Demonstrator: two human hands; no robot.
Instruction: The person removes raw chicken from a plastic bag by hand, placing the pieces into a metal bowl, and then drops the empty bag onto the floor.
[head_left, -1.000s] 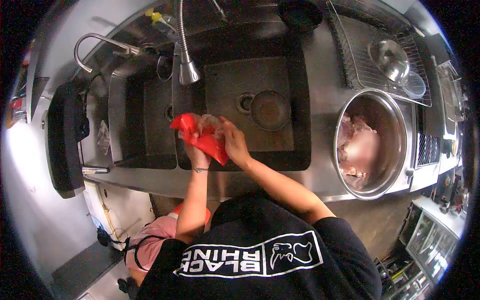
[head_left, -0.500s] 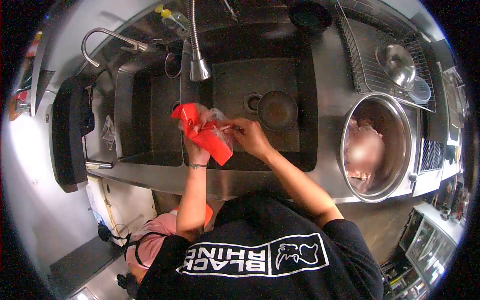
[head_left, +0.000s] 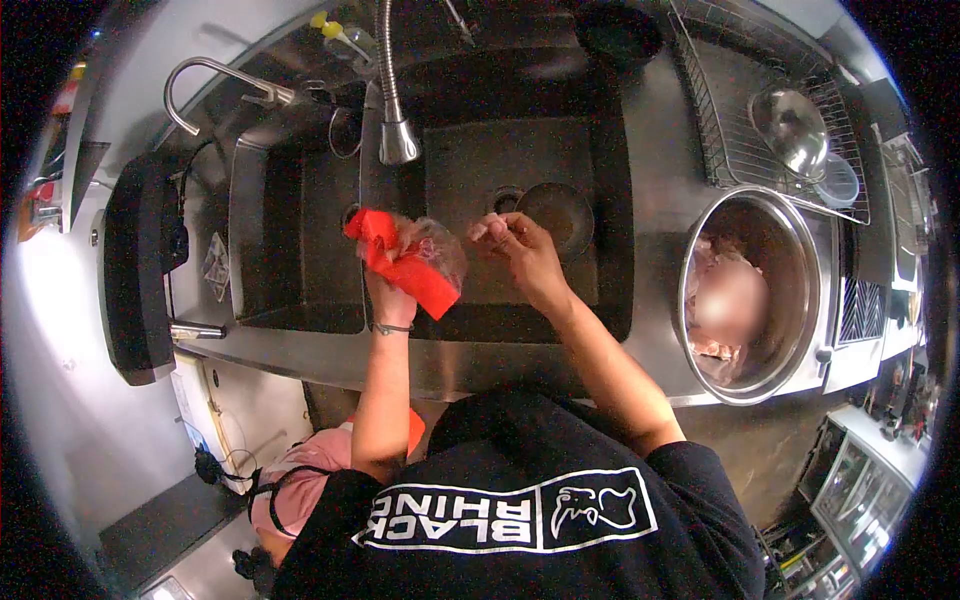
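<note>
My left hand grips a red and clear plastic bag from below, over the divider between the two sink basins. To its right, my right hand pinches a small pale pink piece of meat, apart from the bag. Below that hand, a dark round pan rests in the right basin, partly hidden by the fingers. On the counter at the right, a large steel bowl holds raw pink meat.
A spray faucet hangs over the sink, with a curved tap at the left. A wire rack holds a metal bowl. Another person in pink is at the lower left.
My right hand has pulled away from the bag to the right, with the piece of meat now showing in its fingers. My left hand still holds the bag in nearly the same place.
</note>
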